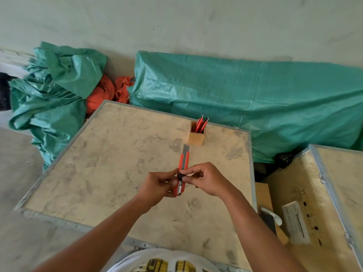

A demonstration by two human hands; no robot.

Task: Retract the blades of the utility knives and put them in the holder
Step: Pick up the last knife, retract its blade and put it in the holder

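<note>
I hold a red utility knife [184, 161] above the middle of the plywood crate top [110, 165], pointing away from me. Its grey blade [186, 149] sticks out past the red body. My left hand [159, 184] grips the rear of the handle. My right hand [206, 180] pinches the black slider knob [180, 176] between thumb and forefinger. Beyond the blade tip stands a small square wooden holder [196, 137] near the crate's far edge, with several red knives [201, 125] upright in it.
Green tarpaulin [255, 103] covers bulky things behind the crate, with a crumpled heap [49, 95] at the left and orange cloth [110, 91] between. A second open crate [314, 203] stands at the right, holding a white paper label [296, 222].
</note>
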